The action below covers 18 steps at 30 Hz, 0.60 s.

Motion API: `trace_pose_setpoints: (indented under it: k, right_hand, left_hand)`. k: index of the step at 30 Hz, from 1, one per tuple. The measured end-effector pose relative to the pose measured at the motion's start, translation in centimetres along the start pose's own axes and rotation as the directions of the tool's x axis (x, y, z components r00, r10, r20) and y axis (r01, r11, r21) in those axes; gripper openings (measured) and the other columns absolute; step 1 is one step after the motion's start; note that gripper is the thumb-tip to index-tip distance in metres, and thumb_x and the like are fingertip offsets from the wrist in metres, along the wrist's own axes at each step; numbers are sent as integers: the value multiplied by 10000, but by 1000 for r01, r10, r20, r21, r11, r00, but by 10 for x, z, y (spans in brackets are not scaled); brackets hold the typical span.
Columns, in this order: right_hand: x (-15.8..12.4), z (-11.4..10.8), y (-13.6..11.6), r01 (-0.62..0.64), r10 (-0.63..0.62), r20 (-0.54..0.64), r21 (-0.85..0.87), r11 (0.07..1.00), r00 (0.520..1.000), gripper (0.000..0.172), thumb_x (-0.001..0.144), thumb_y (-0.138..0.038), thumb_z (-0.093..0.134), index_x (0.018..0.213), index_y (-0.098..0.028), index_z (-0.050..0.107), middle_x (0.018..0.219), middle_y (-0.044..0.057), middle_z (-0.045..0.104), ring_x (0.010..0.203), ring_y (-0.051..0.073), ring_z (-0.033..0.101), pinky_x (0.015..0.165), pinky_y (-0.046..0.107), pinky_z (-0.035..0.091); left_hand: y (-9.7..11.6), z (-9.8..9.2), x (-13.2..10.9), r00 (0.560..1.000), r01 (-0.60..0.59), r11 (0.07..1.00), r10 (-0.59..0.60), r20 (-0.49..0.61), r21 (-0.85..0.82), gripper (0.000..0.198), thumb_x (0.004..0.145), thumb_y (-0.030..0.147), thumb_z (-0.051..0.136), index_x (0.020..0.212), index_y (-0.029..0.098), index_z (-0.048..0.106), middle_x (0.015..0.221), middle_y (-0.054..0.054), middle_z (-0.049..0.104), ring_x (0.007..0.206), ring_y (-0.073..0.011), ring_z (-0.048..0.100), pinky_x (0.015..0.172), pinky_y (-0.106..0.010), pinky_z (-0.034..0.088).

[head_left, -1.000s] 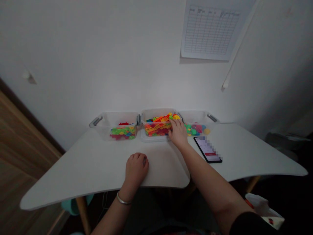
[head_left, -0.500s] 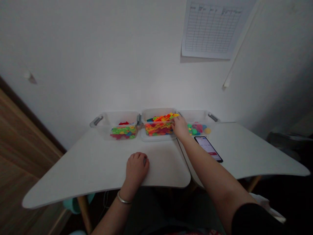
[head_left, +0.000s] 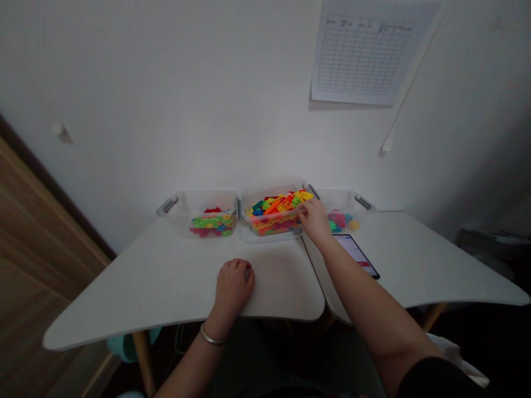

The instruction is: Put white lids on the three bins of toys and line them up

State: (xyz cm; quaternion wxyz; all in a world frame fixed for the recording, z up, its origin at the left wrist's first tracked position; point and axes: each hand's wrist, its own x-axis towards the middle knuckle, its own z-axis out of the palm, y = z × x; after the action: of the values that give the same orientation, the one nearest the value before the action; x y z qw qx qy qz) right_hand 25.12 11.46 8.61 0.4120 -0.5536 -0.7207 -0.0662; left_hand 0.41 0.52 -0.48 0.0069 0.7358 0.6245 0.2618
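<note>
A clear plastic box [head_left: 271, 221] full of colourful plastic building pieces [head_left: 282, 204] stands at the middle back of the table, tilted with its right side raised. My right hand [head_left: 313, 218] is closed on the front right corner of that box, fingers at its rim. Near the table's front edge, my left hand [head_left: 234, 282] rests curled on the white tabletop. Something small and grey shows between its thumb and fingers, too hidden to name. A silver bangle [head_left: 211, 336] circles the left wrist.
Another clear box [head_left: 211, 224] with colourful pieces stands left, and a third clear box [head_left: 344, 215] stands right, partly behind my right hand. A lit phone [head_left: 357, 255] lies under my right forearm. Two white tables [head_left: 157, 287] meet at a seam. A printed sheet [head_left: 360, 61] hangs on the wall.
The middle box has tipped up on its right side, showing more of its pieces. My right hand has stayed at its corner and moved slightly right. My left hand has barely moved.
</note>
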Motion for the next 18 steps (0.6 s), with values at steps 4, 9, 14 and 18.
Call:
trace_pose_setpoints:
  k: [4, 9, 14, 18]
  right_hand:
    - [-20, -30, -9, 27, -24, -91, 37, 999, 996, 163, 749, -91, 577, 824, -190, 683, 901, 79, 663, 952, 259, 570, 901, 421, 449]
    - [-61, -59, -21, -22, 27, -67, 79, 997, 997, 85, 733, -130, 626, 776, -190, 669, 823, 64, 659, 840, 246, 589, 805, 393, 471]
    - [-104, -63, -33, -14, 10, 40, 118, 993, 999, 153, 718, -89, 586, 760, -209, 671, 777, 41, 644, 811, 229, 583, 777, 372, 468]
    - [-123, -58, -40, -41, 27, 101, 137, 990, 995, 154, 724, -70, 582, 761, -204, 649, 792, 47, 640, 833, 230, 573, 774, 364, 469]
  left_hand:
    - [-4, 3, 0, 999, 27, 998, -29, -34, -64, 242, 845, 213, 494, 1019, 120, 635, 1008, -149, 676, 986, -279, 611, 934, -458, 473]
    - [-15, 11, 2, 986, 50, 963, -90, -140, -266, 386, 907, 283, 387, 1221, 104, 524, 1172, -173, 615, 1023, -239, 610, 948, -440, 495]
    - [-27, 8, 7, 922, 77, 779, -293, -252, -622, 403, 912, 361, 385, 1248, 183, 520, 1214, -130, 588, 1131, -224, 565, 993, -424, 473]
    - [-24, -17, 5, 873, 54, 714, -373, -314, -698, 389, 925, 349, 398, 1275, 217, 504, 1260, -109, 557, 1089, -192, 579, 969, -384, 482]
